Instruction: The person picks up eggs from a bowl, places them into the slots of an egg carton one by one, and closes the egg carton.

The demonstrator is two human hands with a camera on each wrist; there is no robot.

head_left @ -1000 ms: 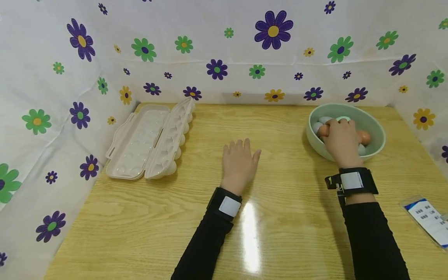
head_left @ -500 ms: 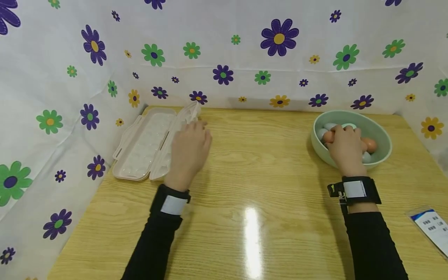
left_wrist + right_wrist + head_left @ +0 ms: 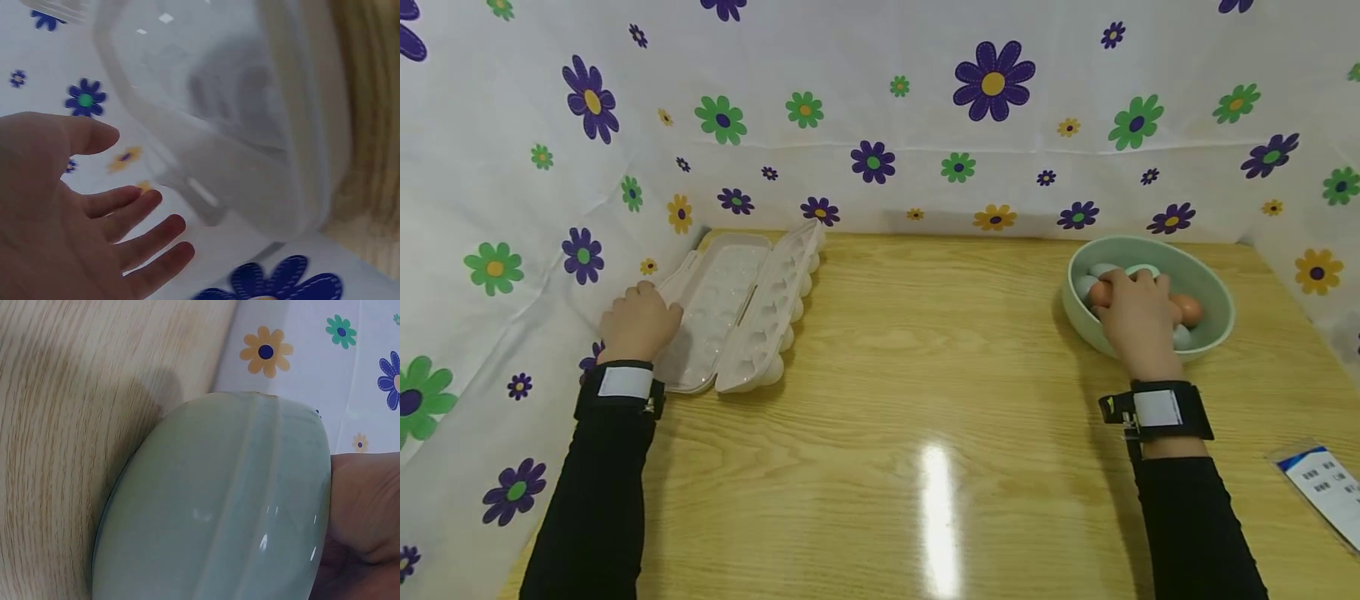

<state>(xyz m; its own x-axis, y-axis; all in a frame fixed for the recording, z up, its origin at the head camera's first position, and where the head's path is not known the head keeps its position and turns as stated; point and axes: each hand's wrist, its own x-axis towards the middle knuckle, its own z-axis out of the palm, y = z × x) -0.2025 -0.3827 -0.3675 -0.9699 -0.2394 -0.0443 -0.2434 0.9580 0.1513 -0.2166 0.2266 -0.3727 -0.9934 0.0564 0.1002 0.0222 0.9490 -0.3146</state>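
Note:
An open plastic egg carton (image 3: 760, 325) lies at the left back of the table, its bumpy half tilted up on the right and its flat half on the table. My left hand (image 3: 638, 323) is at the carton's left edge, fingers spread and bent a little; in the left wrist view the fingers (image 3: 150, 240) are beside the carton's wall (image 3: 219, 150), holding nothing. My right hand (image 3: 1138, 321) reaches into a pale green bowl (image 3: 1221, 329) of eggs, thumb and index finger around a brown egg (image 3: 1101, 293). The bowl's wall hides the fingertips, so I cannot tell whether they grip it.
Another brown egg (image 3: 1189, 310) and several pale eggs lie in the bowl. A printed card in a clear sleeve (image 3: 1322, 483) lies at the table's right. Flower-patterned cloth (image 3: 917, 108) rises behind the wooden table (image 3: 865, 467) and on both sides.
My left hand has moved left from mid-table, passing over the carton's raised half to its far left edge. My right hand has stayed in the bowl. The head view has shifted slightly.

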